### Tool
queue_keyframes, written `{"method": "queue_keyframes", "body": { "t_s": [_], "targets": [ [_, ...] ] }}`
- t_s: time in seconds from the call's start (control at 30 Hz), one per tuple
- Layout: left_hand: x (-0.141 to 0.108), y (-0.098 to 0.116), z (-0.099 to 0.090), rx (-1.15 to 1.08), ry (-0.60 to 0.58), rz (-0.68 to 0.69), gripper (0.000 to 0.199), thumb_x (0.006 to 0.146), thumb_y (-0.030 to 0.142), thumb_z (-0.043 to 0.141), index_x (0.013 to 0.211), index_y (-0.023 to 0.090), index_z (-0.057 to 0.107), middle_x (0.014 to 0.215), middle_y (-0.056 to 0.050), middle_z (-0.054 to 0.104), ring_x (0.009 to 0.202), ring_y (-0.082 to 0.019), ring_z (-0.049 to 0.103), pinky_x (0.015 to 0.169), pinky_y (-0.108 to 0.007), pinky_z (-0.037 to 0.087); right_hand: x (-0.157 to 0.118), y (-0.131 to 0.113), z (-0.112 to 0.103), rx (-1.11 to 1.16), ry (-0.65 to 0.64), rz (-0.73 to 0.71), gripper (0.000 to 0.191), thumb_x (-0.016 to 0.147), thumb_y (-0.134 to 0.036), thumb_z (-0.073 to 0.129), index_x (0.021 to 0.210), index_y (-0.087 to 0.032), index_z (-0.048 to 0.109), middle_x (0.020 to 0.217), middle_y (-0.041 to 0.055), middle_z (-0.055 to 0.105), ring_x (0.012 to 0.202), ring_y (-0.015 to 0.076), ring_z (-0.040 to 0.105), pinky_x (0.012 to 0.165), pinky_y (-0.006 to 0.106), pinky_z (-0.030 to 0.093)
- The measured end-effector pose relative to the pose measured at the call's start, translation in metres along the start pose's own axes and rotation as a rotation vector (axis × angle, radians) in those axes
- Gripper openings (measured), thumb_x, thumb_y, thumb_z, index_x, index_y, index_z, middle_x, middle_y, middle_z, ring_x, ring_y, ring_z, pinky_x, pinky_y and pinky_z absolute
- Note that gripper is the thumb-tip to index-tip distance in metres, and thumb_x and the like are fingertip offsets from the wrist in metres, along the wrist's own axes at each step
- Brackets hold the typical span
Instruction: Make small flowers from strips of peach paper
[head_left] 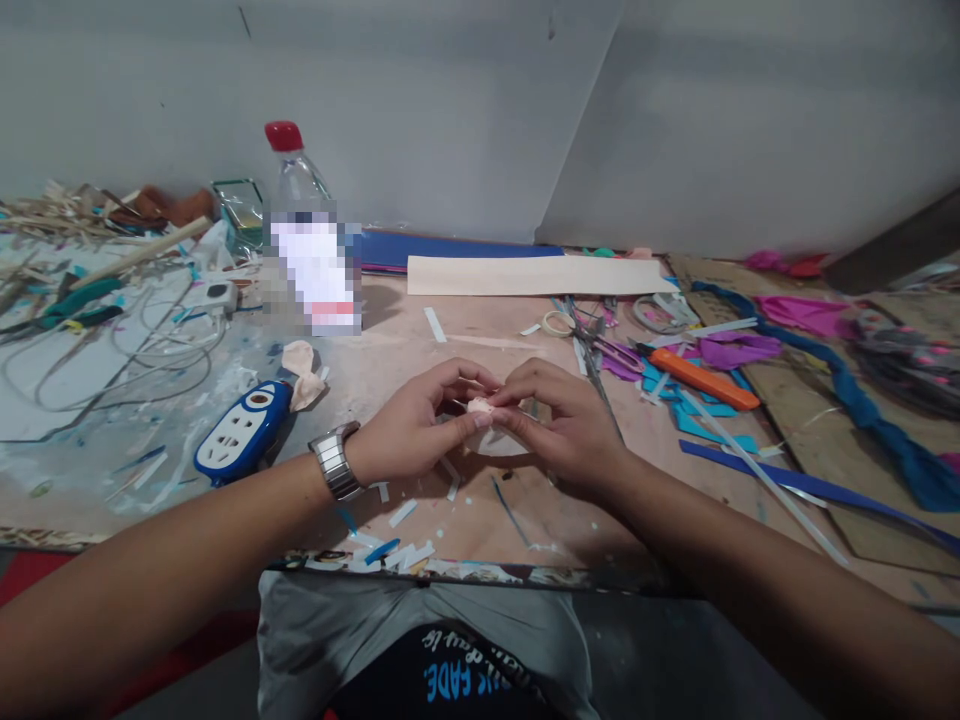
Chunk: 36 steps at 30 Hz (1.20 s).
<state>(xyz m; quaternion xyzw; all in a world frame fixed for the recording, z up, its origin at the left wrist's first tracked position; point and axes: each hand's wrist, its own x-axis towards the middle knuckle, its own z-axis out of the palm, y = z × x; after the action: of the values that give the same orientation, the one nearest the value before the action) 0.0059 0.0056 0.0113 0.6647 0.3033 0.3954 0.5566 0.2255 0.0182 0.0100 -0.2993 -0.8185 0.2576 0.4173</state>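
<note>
My left hand [420, 415], with a silver watch on its wrist, and my right hand [559, 415] meet over the middle of the table. Between their thumbs and fingertips both pinch a small pale peach crumpled piece [480, 404], which looks like crepe paper. Most of it is hidden by the fingers. Under the right fingers shows something whitish and translucent [501, 443], too unclear to name. Off to the left, a twisted peach piece [301, 372] of similar look lies beside a blue and white power socket [244, 432].
A red-capped bottle [300, 180] stands at the back left. Behind my hands lies a long cream strip [525, 275]. To the right are scissors [585, 335], an orange utility knife [703, 379] and coloured scraps. Green-handled pliers [82, 300] and cables lie left. Paper bits line the front edge.
</note>
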Motion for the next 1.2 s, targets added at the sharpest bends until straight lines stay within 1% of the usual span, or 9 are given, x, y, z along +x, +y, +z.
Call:
{"method": "queue_keyframes", "body": {
  "t_s": [0.07, 0.2, 0.33, 0.4, 0.5, 0.63, 0.77, 0.93, 1.2],
  "targets": [
    [-0.0004, 0.002, 0.0003, -0.002, 0.002, -0.005, 0.023, 0.096, 0.026, 0.069, 0.116, 0.018, 0.061, 0.114, -0.01, 0.071, 0.102, -0.018, 0.071, 0.079, -0.029, 0.059, 0.0, -0.0006, -0.0005, 0.016, 0.0, 0.012, 0.004, 0.094, -0.026, 0.079, 0.097, -0.023, 0.077, 0.092, 0.0035, 0.073, 0.086, 0.0188, 0.068, 0.077, 0.033, 0.051],
    [-0.0014, 0.0049, -0.0004, 0.003, -0.011, -0.004, 0.025, 0.095, 0.025, 0.069, 0.117, 0.017, 0.06, 0.112, -0.009, 0.071, 0.097, -0.017, 0.07, 0.08, -0.03, 0.059, 0.0008, -0.0012, -0.0003, 0.049, 0.008, 0.033, 0.004, 0.094, -0.026, 0.079, 0.095, -0.023, 0.077, 0.09, 0.0028, 0.073, 0.084, 0.0181, 0.068, 0.077, 0.033, 0.05],
    [-0.0015, 0.0033, -0.0029, 0.155, 0.062, 0.039, 0.023, 0.091, 0.018, 0.07, 0.113, 0.017, 0.064, 0.108, -0.007, 0.072, 0.093, -0.016, 0.069, 0.081, -0.03, 0.057, 0.001, 0.0017, 0.0002, 0.043, 0.036, 0.065, 0.005, 0.094, -0.027, 0.079, 0.093, -0.023, 0.077, 0.089, 0.0023, 0.072, 0.083, 0.0182, 0.067, 0.076, 0.033, 0.05],
    [-0.0016, 0.0017, -0.004, 0.252, 0.1, 0.07, 0.019, 0.09, 0.018, 0.07, 0.109, 0.018, 0.067, 0.102, -0.005, 0.073, 0.09, -0.015, 0.068, 0.081, -0.03, 0.055, 0.0014, 0.0024, 0.0002, 0.028, 0.034, 0.061, 0.005, 0.094, -0.027, 0.079, 0.093, -0.023, 0.076, 0.088, 0.0025, 0.072, 0.083, 0.0186, 0.067, 0.076, 0.033, 0.05],
    [-0.0023, 0.0007, -0.0044, 0.321, 0.114, 0.108, 0.015, 0.092, 0.02, 0.07, 0.108, 0.018, 0.069, 0.099, -0.004, 0.075, 0.089, -0.015, 0.068, 0.083, -0.03, 0.054, 0.0021, 0.0014, 0.0001, 0.015, 0.024, 0.063, 0.006, 0.095, -0.028, 0.078, 0.092, -0.023, 0.076, 0.088, 0.0027, 0.072, 0.083, 0.0188, 0.067, 0.076, 0.034, 0.05],
    [-0.004, 0.003, -0.0041, 0.393, 0.128, 0.148, 0.01, 0.096, 0.024, 0.071, 0.104, 0.019, 0.07, 0.098, -0.002, 0.077, 0.089, -0.015, 0.07, 0.082, -0.028, 0.054, 0.0009, 0.0003, 0.0015, 0.076, 0.048, 0.157, 0.011, 0.095, -0.033, 0.078, 0.093, -0.024, 0.074, 0.09, 0.0016, 0.072, 0.083, 0.0184, 0.066, 0.078, 0.033, 0.05],
    [-0.0055, 0.0048, -0.004, 0.448, 0.152, 0.161, 0.007, 0.097, 0.024, 0.071, 0.102, 0.02, 0.071, 0.097, -0.002, 0.078, 0.088, -0.015, 0.072, 0.08, -0.028, 0.053, -0.0019, 0.0025, 0.0035, 0.153, 0.063, 0.265, 0.015, 0.093, -0.036, 0.08, 0.095, -0.023, 0.074, 0.09, 0.0011, 0.072, 0.084, 0.0183, 0.066, 0.078, 0.032, 0.049],
    [-0.0061, 0.0046, -0.0038, 0.485, 0.169, 0.14, 0.008, 0.096, 0.026, 0.072, 0.102, 0.02, 0.072, 0.096, -0.002, 0.079, 0.088, -0.016, 0.073, 0.079, -0.028, 0.053, -0.0025, 0.0046, 0.0036, 0.183, 0.035, 0.245, 0.015, 0.094, -0.036, 0.079, 0.093, -0.022, 0.073, 0.089, 0.0013, 0.071, 0.084, 0.018, 0.065, 0.079, 0.032, 0.049],
    [-0.0067, 0.0037, -0.0029, 0.506, 0.168, 0.07, 0.013, 0.098, 0.033, 0.07, 0.102, 0.021, 0.073, 0.093, -0.002, 0.079, 0.083, -0.017, 0.072, 0.076, -0.03, 0.053, -0.0028, 0.0042, 0.0038, 0.14, 0.04, 0.243, 0.015, 0.096, -0.036, 0.076, 0.092, -0.022, 0.073, 0.089, 0.0024, 0.072, 0.083, 0.0183, 0.065, 0.077, 0.031, 0.05]
  ]
}}
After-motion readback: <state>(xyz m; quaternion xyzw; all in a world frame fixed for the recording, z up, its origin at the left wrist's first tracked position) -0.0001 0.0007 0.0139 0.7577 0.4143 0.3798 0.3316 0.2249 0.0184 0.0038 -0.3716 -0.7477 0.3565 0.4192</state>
